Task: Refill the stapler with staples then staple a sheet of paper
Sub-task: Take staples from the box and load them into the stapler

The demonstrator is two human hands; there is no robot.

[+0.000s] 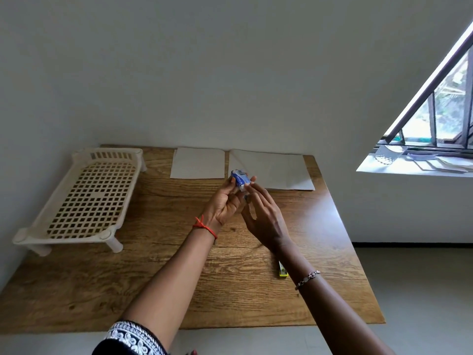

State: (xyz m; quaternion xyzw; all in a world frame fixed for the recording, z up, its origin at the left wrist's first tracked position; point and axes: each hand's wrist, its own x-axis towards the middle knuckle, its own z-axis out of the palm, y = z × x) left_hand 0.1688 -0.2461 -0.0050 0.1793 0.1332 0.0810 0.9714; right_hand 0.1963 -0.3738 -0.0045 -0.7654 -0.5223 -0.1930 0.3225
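1. While my left hand holds the small blue staple box above the counter, its grip is closed around the box, fingers at the far side and thumb at the near side.
2. My right hand has a loose grip: the fingertips touch the near end of the box, as if to open it, and hold nothing that I can see.
3. A yellow object, which I judge to be the stapler, lies near the right edge of the counter, partly hidden under my right forearm.
4. Two white paper sheets lie along the far edge; a plastic rack stands at the left edge.
5. I judge the task is at the beginning: the staples are not yet out, the stapler is not loaded, and no paper is stapled.
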